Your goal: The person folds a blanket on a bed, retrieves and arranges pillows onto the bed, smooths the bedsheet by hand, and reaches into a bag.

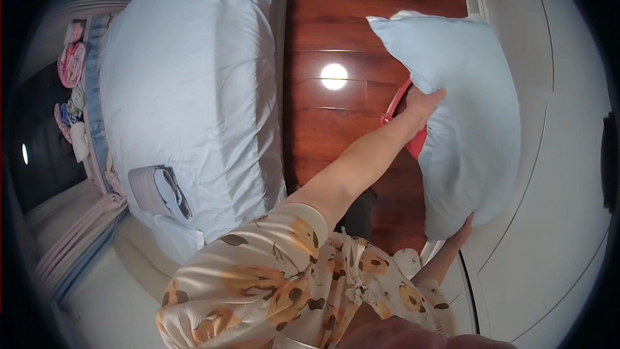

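Observation:
A plump pale blue pillow (475,97) is held up between my two hands, over the floor beside white panels. My left hand (423,105) grips its left edge, thumb on the near face and the other fingers mostly out of sight. My right hand (460,234) holds the pillow's lower right end, with its fingers partly hidden by the fabric. Behind my left hand a red object with a strap-like edge (416,145) shows in part; its kind is unclear.
On the left stands a bed (187,77) with a pale blue sheet. A folded grey-blue cloth (150,189) lies on it. Beyond are rolled textiles (71,64) and hanging curtains (74,239). White panels (568,110) line the right, and reddish wooden flooring (336,19) runs between.

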Demonstrator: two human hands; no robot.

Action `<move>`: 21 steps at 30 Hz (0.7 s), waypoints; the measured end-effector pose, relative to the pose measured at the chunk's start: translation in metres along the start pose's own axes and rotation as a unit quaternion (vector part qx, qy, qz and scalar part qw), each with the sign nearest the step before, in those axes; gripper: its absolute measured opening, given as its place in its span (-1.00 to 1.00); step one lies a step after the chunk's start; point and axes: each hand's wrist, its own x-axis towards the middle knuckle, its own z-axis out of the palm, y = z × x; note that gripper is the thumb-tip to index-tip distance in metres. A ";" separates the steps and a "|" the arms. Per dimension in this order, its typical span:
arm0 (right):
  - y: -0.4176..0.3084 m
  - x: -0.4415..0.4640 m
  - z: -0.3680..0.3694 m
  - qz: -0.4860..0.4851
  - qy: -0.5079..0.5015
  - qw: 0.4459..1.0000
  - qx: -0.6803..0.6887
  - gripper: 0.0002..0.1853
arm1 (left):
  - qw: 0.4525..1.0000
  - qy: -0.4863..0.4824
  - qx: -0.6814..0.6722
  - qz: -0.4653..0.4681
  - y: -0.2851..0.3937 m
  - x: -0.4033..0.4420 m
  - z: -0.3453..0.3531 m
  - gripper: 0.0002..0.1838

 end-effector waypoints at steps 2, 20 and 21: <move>-0.022 -0.017 0.011 -0.001 0.040 0.996 -0.081 -0.31 | 0.995 -0.076 -0.071 0.012 -0.001 0.011 0.010 -0.38; -0.148 -0.177 0.241 -0.313 -0.303 0.837 -0.332 -0.53 | 0.941 0.130 -0.296 0.104 0.132 -0.348 -0.308 -0.49; -0.134 -0.192 0.260 -0.318 -0.364 0.803 -0.350 -0.54 | 0.928 0.156 -0.315 0.127 0.127 -0.378 -0.328 -0.49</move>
